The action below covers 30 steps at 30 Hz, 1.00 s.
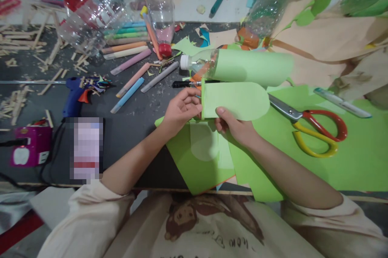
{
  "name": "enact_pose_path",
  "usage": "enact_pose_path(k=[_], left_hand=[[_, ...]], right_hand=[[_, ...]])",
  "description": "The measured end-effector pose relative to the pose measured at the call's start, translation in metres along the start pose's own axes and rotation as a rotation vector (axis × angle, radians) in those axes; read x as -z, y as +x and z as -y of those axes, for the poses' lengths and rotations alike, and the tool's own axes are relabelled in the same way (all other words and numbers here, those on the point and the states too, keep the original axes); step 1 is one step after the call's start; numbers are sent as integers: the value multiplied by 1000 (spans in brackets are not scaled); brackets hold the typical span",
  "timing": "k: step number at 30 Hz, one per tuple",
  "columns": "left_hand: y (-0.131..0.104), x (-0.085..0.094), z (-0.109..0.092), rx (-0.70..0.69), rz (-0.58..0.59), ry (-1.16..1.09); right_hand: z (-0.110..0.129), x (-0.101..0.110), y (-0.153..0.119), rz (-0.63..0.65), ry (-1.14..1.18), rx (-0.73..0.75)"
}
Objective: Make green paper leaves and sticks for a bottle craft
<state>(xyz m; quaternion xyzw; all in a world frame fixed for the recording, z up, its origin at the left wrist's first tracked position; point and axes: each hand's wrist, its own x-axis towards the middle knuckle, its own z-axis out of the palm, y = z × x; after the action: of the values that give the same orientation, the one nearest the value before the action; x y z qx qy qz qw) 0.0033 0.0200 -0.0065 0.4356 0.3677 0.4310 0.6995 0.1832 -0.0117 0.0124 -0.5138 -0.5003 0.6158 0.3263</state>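
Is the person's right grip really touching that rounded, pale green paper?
Touching. The head view shows it plainly: the right grip has its thumb lying over the face of the pale green paper, near its lower edge.

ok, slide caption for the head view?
Left hand and right hand hold a round-ended green paper piece near a paper-wrapped bottle and scissors.

Holding round-ended pale green paper piece at straight end with left hand, at lower edge with right hand. Positioned just beside paper-wrapped plastic bottle, near red-and-yellow-handled scissors.
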Motion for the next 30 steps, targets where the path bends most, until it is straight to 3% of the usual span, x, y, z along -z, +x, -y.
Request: enact_pose_path(k=[30], left_hand=[[3,2,-1,-19,52,49]], right_hand=[[6,0,1,65,-86,63]])
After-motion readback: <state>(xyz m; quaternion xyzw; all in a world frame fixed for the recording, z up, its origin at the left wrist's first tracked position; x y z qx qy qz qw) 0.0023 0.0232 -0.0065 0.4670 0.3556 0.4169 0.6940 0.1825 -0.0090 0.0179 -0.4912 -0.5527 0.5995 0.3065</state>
